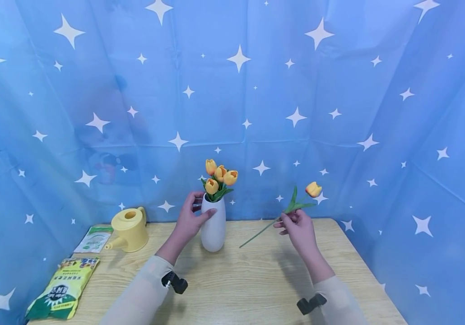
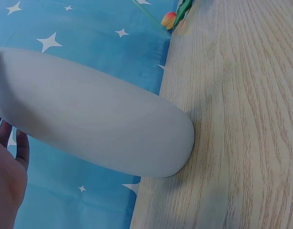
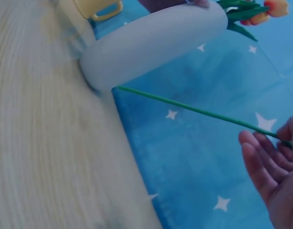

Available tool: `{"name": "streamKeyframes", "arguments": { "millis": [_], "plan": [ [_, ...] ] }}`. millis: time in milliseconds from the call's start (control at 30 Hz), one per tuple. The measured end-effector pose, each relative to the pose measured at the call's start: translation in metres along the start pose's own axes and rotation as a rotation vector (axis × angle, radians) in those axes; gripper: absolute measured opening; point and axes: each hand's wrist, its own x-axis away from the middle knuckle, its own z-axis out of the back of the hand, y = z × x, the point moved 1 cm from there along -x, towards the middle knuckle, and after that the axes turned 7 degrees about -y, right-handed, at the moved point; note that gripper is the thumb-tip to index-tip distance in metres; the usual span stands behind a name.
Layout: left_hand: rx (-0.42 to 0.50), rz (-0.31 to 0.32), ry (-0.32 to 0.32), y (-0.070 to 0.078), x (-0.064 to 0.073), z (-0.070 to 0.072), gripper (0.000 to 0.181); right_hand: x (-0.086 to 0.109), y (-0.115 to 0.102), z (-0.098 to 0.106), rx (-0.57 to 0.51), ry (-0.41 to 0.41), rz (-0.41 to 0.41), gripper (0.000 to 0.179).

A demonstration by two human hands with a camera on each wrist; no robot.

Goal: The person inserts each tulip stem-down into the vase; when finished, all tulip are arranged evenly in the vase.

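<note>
A white vase (image 1: 213,230) stands upright on the table, holding several orange-yellow tulips (image 1: 220,174). My left hand (image 1: 188,219) grips its upper part, thumb across the front and fingers round the far side. To the right, my right hand (image 1: 299,230) pinches a single tulip (image 1: 313,189) by its green stem, near the leaves. The bloom points up and right, while the stem's lower end slants down left toward the vase. In the right wrist view, thumb and fingertips meet on the stem (image 3: 194,109), whose far end overlaps the vase's base edge.
A yellow watering can (image 1: 131,230) stands left of the vase. Beside it lie a green-and-white packet (image 1: 93,239) and a yellow-green bag (image 1: 65,289) at the table's left edge. A blue curtain (image 1: 232,113) with white stars hangs behind the wooden table (image 1: 240,289).
</note>
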Motion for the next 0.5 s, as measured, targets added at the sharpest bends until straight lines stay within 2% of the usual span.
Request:
{"name": "streamKeyframes", "arguments": {
  "millis": [200,500],
  "plan": [
    [0.004,-0.001,0.002,0.0,0.0,0.001,0.06,-0.007,-0.016,-0.002,-0.008,0.021,0.062,0.027],
    [0.004,0.001,0.0,0.0,0.0,0.001,0.06,-0.019,-0.044,-0.007,-0.049,0.084,0.153,0.019]
  ]
}}
